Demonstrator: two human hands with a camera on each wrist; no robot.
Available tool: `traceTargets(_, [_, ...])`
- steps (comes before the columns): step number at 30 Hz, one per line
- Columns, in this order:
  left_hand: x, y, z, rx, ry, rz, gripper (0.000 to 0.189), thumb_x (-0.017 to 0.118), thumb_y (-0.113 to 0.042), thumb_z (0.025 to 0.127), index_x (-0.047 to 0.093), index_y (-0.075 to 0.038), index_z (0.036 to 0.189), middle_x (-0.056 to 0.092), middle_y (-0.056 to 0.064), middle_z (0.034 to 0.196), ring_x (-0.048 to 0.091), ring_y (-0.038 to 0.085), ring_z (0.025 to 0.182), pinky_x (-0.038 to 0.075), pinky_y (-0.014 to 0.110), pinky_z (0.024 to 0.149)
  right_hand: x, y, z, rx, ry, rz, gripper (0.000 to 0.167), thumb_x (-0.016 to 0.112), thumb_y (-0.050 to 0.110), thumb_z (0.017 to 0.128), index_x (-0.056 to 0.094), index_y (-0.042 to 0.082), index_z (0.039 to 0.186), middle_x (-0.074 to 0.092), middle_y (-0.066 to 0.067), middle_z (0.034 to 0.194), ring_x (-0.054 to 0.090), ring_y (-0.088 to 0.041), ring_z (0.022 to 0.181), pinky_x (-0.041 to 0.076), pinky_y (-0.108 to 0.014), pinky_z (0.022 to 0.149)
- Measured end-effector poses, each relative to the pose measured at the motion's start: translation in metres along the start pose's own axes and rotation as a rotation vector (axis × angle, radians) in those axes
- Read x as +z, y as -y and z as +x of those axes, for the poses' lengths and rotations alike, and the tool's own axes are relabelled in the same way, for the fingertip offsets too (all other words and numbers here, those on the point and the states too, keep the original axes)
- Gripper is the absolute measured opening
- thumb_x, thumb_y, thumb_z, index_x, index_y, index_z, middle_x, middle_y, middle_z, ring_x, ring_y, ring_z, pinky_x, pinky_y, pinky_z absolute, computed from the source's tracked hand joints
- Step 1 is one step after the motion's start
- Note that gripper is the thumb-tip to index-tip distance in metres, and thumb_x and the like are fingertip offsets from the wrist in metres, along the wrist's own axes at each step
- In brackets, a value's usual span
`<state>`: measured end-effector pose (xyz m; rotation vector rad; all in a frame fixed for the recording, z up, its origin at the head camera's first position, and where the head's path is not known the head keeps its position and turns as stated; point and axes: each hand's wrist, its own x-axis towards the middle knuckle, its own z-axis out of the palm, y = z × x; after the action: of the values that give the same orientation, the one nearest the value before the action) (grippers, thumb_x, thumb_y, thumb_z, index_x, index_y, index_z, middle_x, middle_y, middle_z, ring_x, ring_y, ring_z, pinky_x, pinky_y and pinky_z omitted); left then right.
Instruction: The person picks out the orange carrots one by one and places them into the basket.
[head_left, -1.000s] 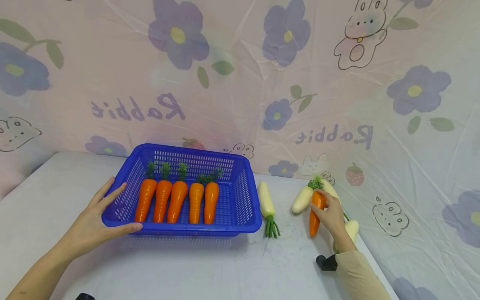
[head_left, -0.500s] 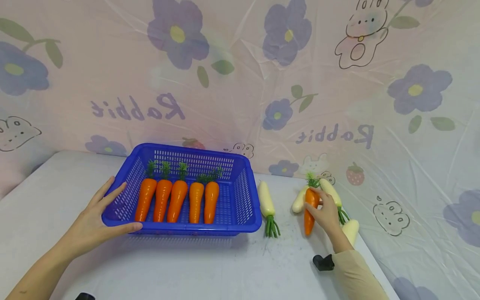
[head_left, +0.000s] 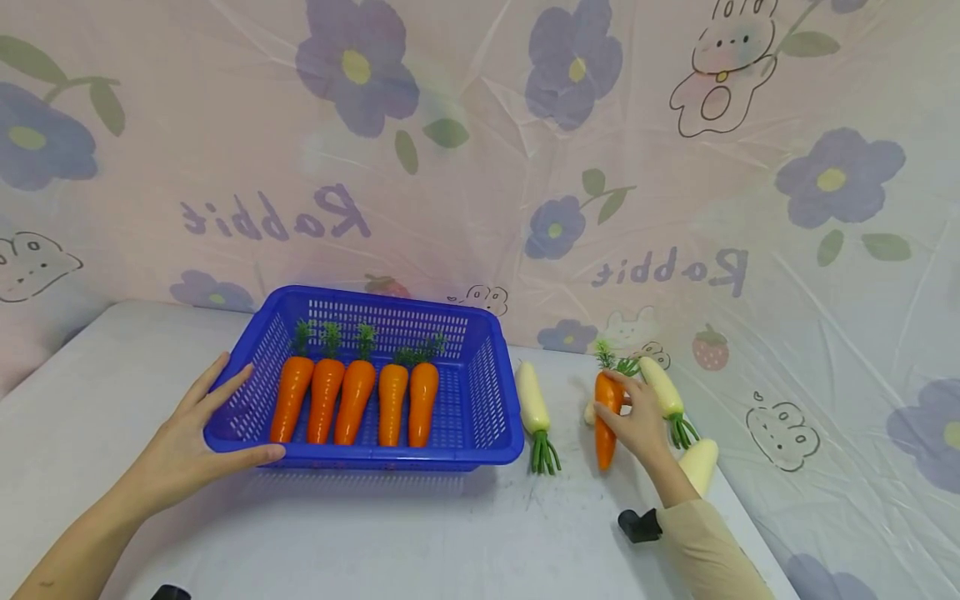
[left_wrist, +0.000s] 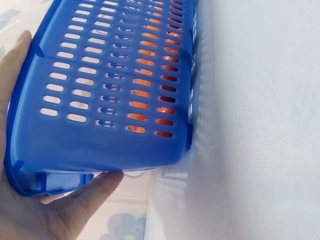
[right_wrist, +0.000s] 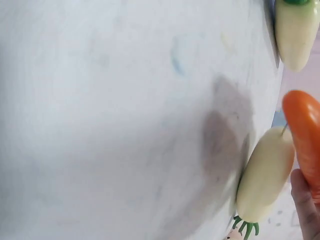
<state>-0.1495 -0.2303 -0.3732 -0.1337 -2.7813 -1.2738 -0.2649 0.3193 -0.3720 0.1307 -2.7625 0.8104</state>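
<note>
In the head view, my left hand (head_left: pixel 183 454) touches the near left corner of a blue basket (head_left: pixel 360 457), its straight fingers on the left rim and thumb along the front. The left wrist view shows that hand against the perforated basket wall (left_wrist: pixel 100 145). Several toy carrots (head_left: pixel 356 404) with green tops lie side by side inside. At the right, my right hand (head_left: pixel 637 421) pinches another toy carrot (head_left: pixel 606 429) between thumb and fingers, green top pointing away. Its orange tip (right_wrist: pixel 302 112) shows above the table in the right wrist view.
A toy white radish (head_left: pixel 531 400) lies just right of the basket. Behind the held carrot, another white radish (head_left: pixel 590 412) is mostly hidden. Further right are a white radish (head_left: pixel 660 387) with green stems and another pale one (head_left: pixel 699 465) by the table edge. A printed curtain (head_left: pixel 450 208) hangs behind.
My right hand has moved left with the carrot, away from the radishes at the table's right edge. The left hand and the basket have stayed in place.
</note>
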Motion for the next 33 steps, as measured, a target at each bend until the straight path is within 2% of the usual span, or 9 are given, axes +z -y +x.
traceTargets(4, [0.000, 0.000, 0.000, 0.001, 0.001, 0.004, 0.106, 0.079, -0.041, 0.076, 0.011, -0.021, 0.156, -0.015, 0.007, 0.161, -0.001, 0.059, 0.139, 0.017, 0.086, 0.088, 0.004, 0.004, 0.000, -0.046, -0.016, 0.009, 0.055, 0.071, 0.013, 0.085, 0.052, 0.007, 0.135, 0.049, -0.025, 0.127, 0.053, -0.039, 0.105, 0.057, -0.051, 0.079])
traceTargets(8, [0.000, 0.000, 0.000, -0.004, 0.004, 0.009, 0.106, 0.079, -0.042, 0.076, 0.011, -0.021, 0.156, -0.016, 0.007, 0.161, 0.000, 0.059, 0.138, 0.018, 0.086, 0.087, 0.005, 0.011, -0.002, -0.086, -0.023, 0.032, 0.055, 0.073, 0.013, 0.083, 0.053, 0.007, 0.134, 0.051, -0.025, 0.125, 0.055, -0.039, 0.102, 0.059, -0.049, 0.075])
traceTargets(11, [0.000, 0.000, 0.000, -0.007, 0.004, 0.006, 0.106, 0.079, -0.042, 0.076, 0.011, -0.021, 0.156, -0.016, 0.006, 0.161, -0.001, 0.059, 0.139, 0.018, 0.085, 0.088, 0.005, 0.017, -0.003, -0.094, -0.009, 0.048, 0.055, 0.072, 0.013, 0.084, 0.053, 0.008, 0.135, 0.049, -0.025, 0.128, 0.058, -0.041, 0.099, 0.060, -0.046, 0.071])
traceTargets(16, [0.001, 0.001, 0.000, -0.007, 0.002, 0.009, 0.106, 0.079, -0.042, 0.076, 0.011, -0.021, 0.156, -0.016, 0.007, 0.161, -0.001, 0.059, 0.139, 0.018, 0.085, 0.088, 0.006, 0.027, -0.003, -0.107, 0.016, 0.076, 0.055, 0.073, 0.013, 0.084, 0.052, 0.010, 0.136, 0.047, -0.025, 0.131, 0.059, -0.043, 0.100, 0.061, -0.045, 0.072])
traceTargets(33, [-0.001, 0.000, 0.000, -0.009, 0.005, 0.006, 0.106, 0.079, -0.042, 0.076, 0.012, -0.021, 0.156, -0.015, 0.006, 0.161, -0.001, 0.059, 0.139, 0.017, 0.085, 0.088, 0.006, 0.059, -0.001, -0.184, 0.041, 0.122, 0.056, 0.075, 0.016, 0.083, 0.054, 0.012, 0.135, 0.050, -0.024, 0.130, 0.060, -0.043, 0.102, 0.062, -0.038, 0.068])
